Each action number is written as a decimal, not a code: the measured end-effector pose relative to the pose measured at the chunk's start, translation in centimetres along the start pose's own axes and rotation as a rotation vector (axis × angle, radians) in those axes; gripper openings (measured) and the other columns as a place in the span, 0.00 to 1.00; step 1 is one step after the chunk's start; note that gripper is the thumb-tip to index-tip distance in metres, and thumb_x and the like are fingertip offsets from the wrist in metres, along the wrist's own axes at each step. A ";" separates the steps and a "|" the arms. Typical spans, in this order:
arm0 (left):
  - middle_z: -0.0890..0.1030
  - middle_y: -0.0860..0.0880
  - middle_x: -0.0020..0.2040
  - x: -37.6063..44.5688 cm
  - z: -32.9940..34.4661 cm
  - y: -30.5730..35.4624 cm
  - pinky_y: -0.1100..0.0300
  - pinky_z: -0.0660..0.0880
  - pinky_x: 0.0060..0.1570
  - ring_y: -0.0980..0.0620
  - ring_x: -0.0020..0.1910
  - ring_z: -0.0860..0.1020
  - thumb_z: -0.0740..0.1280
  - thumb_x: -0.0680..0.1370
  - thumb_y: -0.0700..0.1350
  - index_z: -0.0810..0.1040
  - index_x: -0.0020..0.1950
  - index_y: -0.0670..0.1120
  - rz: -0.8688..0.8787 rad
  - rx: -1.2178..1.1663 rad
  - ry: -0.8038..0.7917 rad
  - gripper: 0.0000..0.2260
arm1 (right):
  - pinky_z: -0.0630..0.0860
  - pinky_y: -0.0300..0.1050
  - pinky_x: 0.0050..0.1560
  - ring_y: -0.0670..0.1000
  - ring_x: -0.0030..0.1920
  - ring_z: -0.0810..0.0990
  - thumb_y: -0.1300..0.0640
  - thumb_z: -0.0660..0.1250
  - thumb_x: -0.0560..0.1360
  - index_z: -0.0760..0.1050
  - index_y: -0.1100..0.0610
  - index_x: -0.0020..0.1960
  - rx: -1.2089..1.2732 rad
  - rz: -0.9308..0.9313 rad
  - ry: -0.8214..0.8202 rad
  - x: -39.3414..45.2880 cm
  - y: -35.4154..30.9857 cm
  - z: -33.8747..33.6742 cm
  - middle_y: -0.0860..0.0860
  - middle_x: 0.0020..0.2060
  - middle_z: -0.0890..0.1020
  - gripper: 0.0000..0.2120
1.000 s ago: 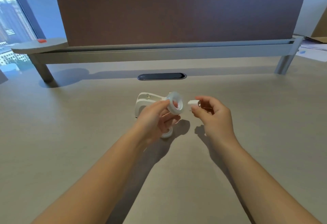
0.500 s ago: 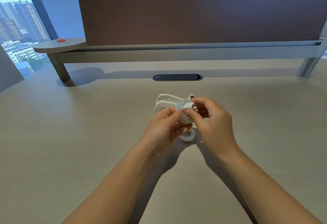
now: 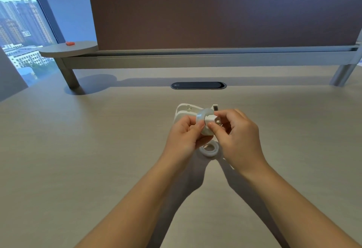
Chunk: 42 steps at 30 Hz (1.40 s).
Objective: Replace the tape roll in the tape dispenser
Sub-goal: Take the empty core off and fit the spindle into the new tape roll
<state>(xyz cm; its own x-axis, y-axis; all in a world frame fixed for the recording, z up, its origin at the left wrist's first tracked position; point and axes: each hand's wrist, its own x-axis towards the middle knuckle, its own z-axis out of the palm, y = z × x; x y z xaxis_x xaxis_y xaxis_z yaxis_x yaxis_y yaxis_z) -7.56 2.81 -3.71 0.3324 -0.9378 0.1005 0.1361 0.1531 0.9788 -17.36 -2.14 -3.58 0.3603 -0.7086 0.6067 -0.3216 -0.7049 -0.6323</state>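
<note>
Surface: pale wood-grain desk (image 3: 82,150), a dark oval cable slot (image 3: 198,85) toward its far edge
Room: brown divider panel (image 3: 215,13) on a grey rail along the far edge; round grey shelf (image 3: 68,49) at the far left corner carrying a small red object (image 3: 70,43); window (image 3: 19,28) on the left showing city towers
Left hand (image 3: 184,132): closed on the tape roll (image 3: 203,119), held above mid-desk
Right hand (image 3: 238,136): thumb and forefinger pinching a small white core piece (image 3: 211,119) at the roll's centre hole
Tape dispenser (image 3: 184,110): white, on the desk just behind the hands
Second ring (image 3: 209,149): lies flat on the desk below the hands
</note>
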 end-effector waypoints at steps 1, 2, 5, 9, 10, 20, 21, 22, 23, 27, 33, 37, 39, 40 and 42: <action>0.79 0.42 0.42 0.0 0.0 0.0 0.60 0.78 0.48 0.48 0.44 0.79 0.57 0.77 0.38 0.73 0.42 0.41 0.004 0.025 0.014 0.07 | 0.66 0.28 0.35 0.49 0.39 0.72 0.61 0.66 0.71 0.76 0.63 0.50 -0.004 -0.001 -0.004 0.0 0.0 0.0 0.55 0.43 0.77 0.09; 0.79 0.42 0.42 -0.1 0.0 0.1 0.59 0.78 0.48 0.48 0.44 0.79 0.57 0.77 0.38 0.73 0.43 0.41 0.005 0.053 0.029 0.07 | 0.66 0.27 0.35 0.49 0.39 0.72 0.61 0.66 0.71 0.76 0.63 0.50 -0.006 -0.003 -0.007 0.1 0.0 0.0 0.55 0.42 0.77 0.09; 0.79 0.35 0.45 -0.1 0.1 0.5 0.53 0.77 0.51 0.42 0.47 0.78 0.59 0.76 0.39 0.72 0.42 0.42 0.035 0.198 0.068 0.05 | 0.67 0.23 0.37 0.43 0.34 0.70 0.61 0.66 0.71 0.76 0.63 0.49 0.012 -0.001 -0.004 -0.1 0.4 -0.1 0.52 0.40 0.74 0.09; 0.77 0.36 0.44 0.1 -0.3 1.5 0.62 0.79 0.45 0.46 0.44 0.78 0.59 0.76 0.39 0.72 0.40 0.43 0.049 0.197 0.039 0.06 | 0.67 0.22 0.41 0.44 0.36 0.72 0.57 0.65 0.70 0.77 0.63 0.49 0.035 -0.015 0.019 -0.2 0.5 0.0 0.53 0.39 0.76 0.12; 0.77 0.39 0.42 0.3 -0.5 1.7 0.65 0.79 0.42 0.48 0.43 0.78 0.58 0.76 0.39 0.72 0.40 0.43 0.024 0.125 0.020 0.07 | 0.67 0.21 0.41 0.44 0.36 0.72 0.57 0.64 0.69 0.77 0.63 0.49 0.039 -0.023 0.026 -0.2 0.4 0.1 0.53 0.40 0.77 0.13; 0.77 0.39 0.47 0.6 -0.9 1.2 0.66 0.79 0.38 0.46 0.46 0.77 0.53 0.78 0.40 0.70 0.50 0.38 -0.132 -0.175 -0.111 0.09 | 0.71 0.25 0.41 0.42 0.39 0.75 0.60 0.67 0.70 0.75 0.59 0.52 0.202 0.073 0.049 0.2 0.1 0.0 0.47 0.40 0.76 0.11; 0.78 0.40 0.46 0.6 -0.9 1.2 0.66 0.79 0.38 0.47 0.45 0.77 0.53 0.78 0.40 0.70 0.49 0.38 -0.132 -0.174 -0.108 0.09 | 0.71 0.23 0.40 0.41 0.39 0.74 0.60 0.67 0.70 0.75 0.60 0.52 0.195 0.060 0.048 0.2 0.1 0.0 0.48 0.41 0.76 0.11; 0.78 0.40 0.45 0.5 -0.9 1.2 0.66 0.79 0.37 0.47 0.44 0.78 0.54 0.78 0.41 0.70 0.48 0.38 -0.131 -0.169 -0.104 0.08 | 0.70 0.21 0.40 0.40 0.39 0.74 0.60 0.67 0.70 0.75 0.60 0.51 0.182 0.042 0.043 0.1 0.1 0.0 0.49 0.42 0.76 0.10; 0.78 0.41 0.44 0.5 -0.9 1.2 0.66 0.79 0.35 0.48 0.42 0.78 0.54 0.78 0.41 0.71 0.46 0.39 -0.128 -0.160 -0.099 0.08 | 0.69 0.20 0.40 0.39 0.39 0.73 0.60 0.67 0.70 0.75 0.61 0.51 0.167 0.023 0.039 0.1 0.1 0.1 0.49 0.42 0.76 0.10; 0.79 0.43 0.40 0.3 -0.6 1.3 0.67 0.78 0.34 0.52 0.38 0.79 0.55 0.78 0.41 0.71 0.42 0.41 -0.113 -0.119 -0.080 0.08 | 0.66 0.17 0.41 0.39 0.38 0.71 0.59 0.65 0.70 0.76 0.63 0.51 0.068 -0.047 0.034 0.0 0.1 0.2 0.55 0.43 0.78 0.12; 0.78 0.44 0.39 0.2 -0.5 1.3 0.66 0.78 0.38 0.51 0.40 0.78 0.55 0.78 0.41 0.71 0.41 0.43 -0.056 0.003 -0.037 0.09 | 0.64 0.15 0.44 0.48 0.41 0.73 0.57 0.62 0.70 0.76 0.63 0.51 -0.062 -0.092 0.016 0.0 0.1 0.2 0.61 0.44 0.81 0.14; 0.78 0.44 0.40 0.1 -0.4 1.4 0.65 0.79 0.40 0.52 0.41 0.79 0.56 0.77 0.40 0.71 0.41 0.42 -0.028 0.076 -0.039 0.08 | 0.65 0.16 0.43 0.48 0.38 0.71 0.58 0.62 0.70 0.76 0.63 0.49 -0.098 -0.128 -0.017 0.1 0.1 0.1 0.60 0.42 0.80 0.12; 0.78 0.43 0.40 0.0 -0.4 1.5 0.65 0.79 0.40 0.52 0.40 0.78 0.56 0.77 0.40 0.71 0.42 0.41 -0.022 0.110 -0.048 0.07 | 0.65 0.16 0.42 0.48 0.37 0.71 0.59 0.62 0.70 0.76 0.63 0.48 -0.127 -0.152 -0.014 0.0 0.2 0.1 0.60 0.40 0.80 0.11; 0.78 0.43 0.40 0.0 -0.4 1.5 0.65 0.79 0.41 0.51 0.40 0.79 0.56 0.77 0.40 0.71 0.42 0.41 -0.017 0.114 -0.053 0.07 | 0.65 0.16 0.41 0.47 0.37 0.71 0.58 0.62 0.70 0.77 0.63 0.49 -0.131 -0.157 -0.010 -0.1 0.3 0.1 0.60 0.40 0.80 0.11; 0.79 0.44 0.40 0.0 -0.6 1.7 0.64 0.80 0.41 0.52 0.39 0.80 0.56 0.77 0.41 0.72 0.41 0.41 -0.014 0.108 -0.073 0.08 | 0.65 0.16 0.42 0.47 0.38 0.72 0.57 0.63 0.70 0.77 0.62 0.50 -0.126 -0.161 -0.002 0.0 0.2 0.0 0.60 0.40 0.81 0.12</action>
<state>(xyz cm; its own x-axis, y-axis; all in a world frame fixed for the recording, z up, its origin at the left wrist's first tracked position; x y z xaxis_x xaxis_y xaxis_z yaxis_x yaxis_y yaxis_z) -6.73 3.26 -2.16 0.2621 -0.9603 0.0955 0.0373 0.1090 0.9933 -17.43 -2.29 -3.77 0.4178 -0.5867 0.6937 -0.3664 -0.8075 -0.4623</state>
